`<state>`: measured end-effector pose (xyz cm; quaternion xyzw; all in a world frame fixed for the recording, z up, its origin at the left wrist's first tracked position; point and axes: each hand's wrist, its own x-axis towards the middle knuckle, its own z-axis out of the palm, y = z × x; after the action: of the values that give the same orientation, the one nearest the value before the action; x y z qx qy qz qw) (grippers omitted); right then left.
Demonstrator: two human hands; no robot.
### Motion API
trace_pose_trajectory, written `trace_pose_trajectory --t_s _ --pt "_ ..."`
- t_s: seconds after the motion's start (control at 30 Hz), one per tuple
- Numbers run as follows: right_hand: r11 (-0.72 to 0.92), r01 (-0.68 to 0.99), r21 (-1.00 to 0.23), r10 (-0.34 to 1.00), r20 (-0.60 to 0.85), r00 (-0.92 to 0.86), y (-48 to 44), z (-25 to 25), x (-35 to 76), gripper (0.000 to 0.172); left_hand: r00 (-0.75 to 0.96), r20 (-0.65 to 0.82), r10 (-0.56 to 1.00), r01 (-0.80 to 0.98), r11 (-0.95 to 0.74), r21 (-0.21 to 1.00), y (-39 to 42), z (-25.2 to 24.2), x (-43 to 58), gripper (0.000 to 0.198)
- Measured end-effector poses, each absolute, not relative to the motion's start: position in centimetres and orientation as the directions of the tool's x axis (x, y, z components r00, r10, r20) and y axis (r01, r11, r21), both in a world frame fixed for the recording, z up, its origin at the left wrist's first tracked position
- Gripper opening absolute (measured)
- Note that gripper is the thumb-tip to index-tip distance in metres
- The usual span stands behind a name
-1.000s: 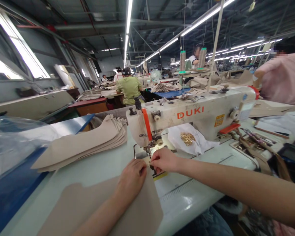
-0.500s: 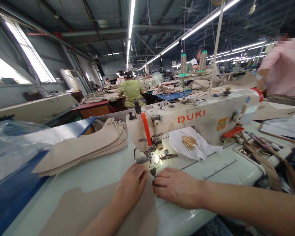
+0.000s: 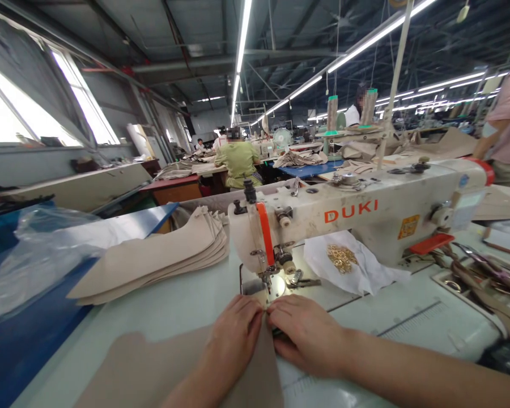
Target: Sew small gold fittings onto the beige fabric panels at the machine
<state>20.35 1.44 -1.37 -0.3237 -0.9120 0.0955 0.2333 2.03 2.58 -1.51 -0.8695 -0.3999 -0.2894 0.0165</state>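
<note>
A beige fabric panel (image 3: 153,368) lies on the pale green sewing table (image 3: 187,303), its narrow end reaching the sewing machine (image 3: 344,209). My left hand (image 3: 236,334) is closed on the panel's edge, thumb and fingers pressed together just in front of the presser foot (image 3: 268,279). From the other side, my right hand (image 3: 310,334) pinches the same edge. The fingertips of both hands almost touch, and they hide the fabric between them. A lit needle plate (image 3: 277,285) shows just beyond the fingers.
Stacked beige panels (image 3: 153,255) lie to the left, near clear plastic (image 3: 38,249). Gold-coloured metal rings (image 3: 342,258) rest on white paper (image 3: 378,275) under the machine arm. Straps and tools (image 3: 488,272) fill a tray at right. Co-workers are farther back.
My right hand has moved in to the fabric edge beside my left fingertips, covering the dark gap between them. The camera view has turned slightly left.
</note>
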Motion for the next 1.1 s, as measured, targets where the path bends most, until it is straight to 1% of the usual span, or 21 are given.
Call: trace_pose_trajectory --t_s 0.13,0.37,0.6,0.7,0.9,1.0,1.1 --pt "0.771 0.527 -0.358 0.635 0.364 -0.681 1.4 -1.5 20.4 0.015 0.508 0.533 0.677 0.694 -0.688 0.212 2.7 -1.6 2.1 0.019" --pt "0.777 0.516 -0.36 0.626 0.365 -0.689 1.5 -1.5 20.3 0.016 0.504 0.542 0.672 0.683 -0.695 0.226 2.8 -1.8 2.2 0.018" --pt "0.777 0.525 -0.348 0.628 0.355 -0.693 1.4 -1.4 20.3 0.017 0.529 0.503 0.684 0.692 -0.691 0.211 2.7 -1.5 2.2 0.018" --pt "0.793 0.526 -0.306 0.608 0.357 -0.709 1.2 -1.3 20.3 0.016 0.529 0.495 0.689 0.705 -0.682 0.195 2.7 -1.6 2.2 0.018" --pt "0.869 0.469 -0.157 0.492 0.383 -0.782 1.2 -2.0 20.2 0.013 0.526 0.532 0.664 0.701 -0.693 0.171 2.8 -1.8 2.0 0.018" --pt "0.874 0.468 -0.129 0.48 0.375 -0.793 1.4 -2.3 20.2 0.012 0.529 0.553 0.644 0.693 -0.703 0.156 2.8 -1.7 2.0 0.02" --pt "0.876 0.464 -0.134 0.478 0.372 -0.796 1.4 -2.3 20.2 0.011 0.531 0.564 0.632 0.689 -0.71 0.146 2.8 -1.6 2.0 0.022"
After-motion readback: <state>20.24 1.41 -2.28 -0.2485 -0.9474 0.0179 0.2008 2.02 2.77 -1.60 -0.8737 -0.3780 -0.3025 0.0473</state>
